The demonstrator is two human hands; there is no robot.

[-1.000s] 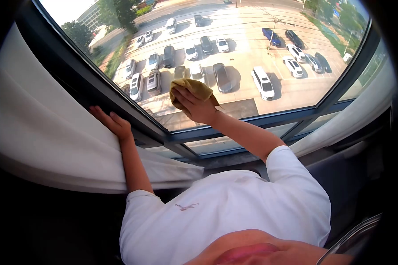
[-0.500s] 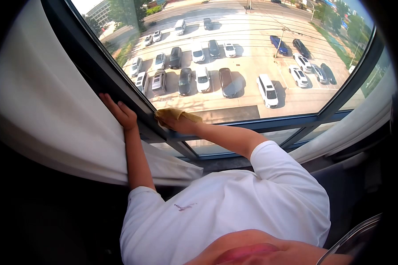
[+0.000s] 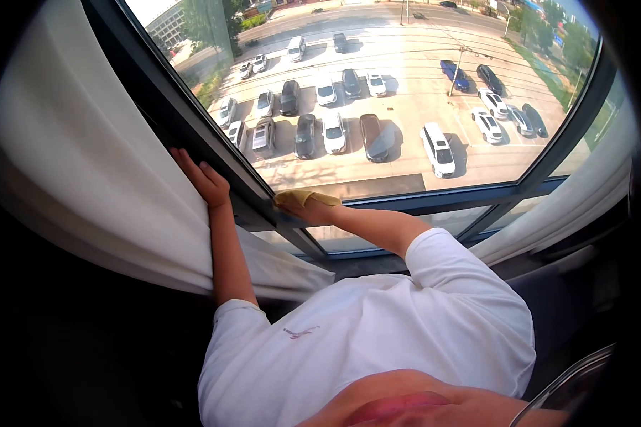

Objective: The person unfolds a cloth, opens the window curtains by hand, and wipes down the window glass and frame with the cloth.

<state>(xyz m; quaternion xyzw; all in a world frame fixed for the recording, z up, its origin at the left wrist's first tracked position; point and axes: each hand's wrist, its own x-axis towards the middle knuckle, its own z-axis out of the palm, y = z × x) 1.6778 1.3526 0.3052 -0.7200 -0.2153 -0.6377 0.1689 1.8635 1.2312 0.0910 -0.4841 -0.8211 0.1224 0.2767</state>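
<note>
My right hand (image 3: 312, 211) holds a yellow cloth (image 3: 308, 196) against the lower left corner of the window frame (image 3: 434, 198). The cloth drapes over the fingers and hides most of them. Farther left, my left hand (image 3: 205, 183) lies with its fingers stretched out, at the edge of the white curtain (image 3: 96, 153) beside the dark upright of the frame. Whether it presses on the curtain, the frame or both, I cannot tell.
Beyond the large glass pane lies a parking lot (image 3: 406, 107) with several cars, far below. A second pale curtain (image 3: 548, 217) hangs at the right. Lower panes sit under the crossbar, and the surroundings at both sides are very dark.
My right hand and the cloth have shifted slightly right along the bottom of the frame, and the cloth lies flatter. The left hand stays by the curtain; the whole view has moved a little.
</note>
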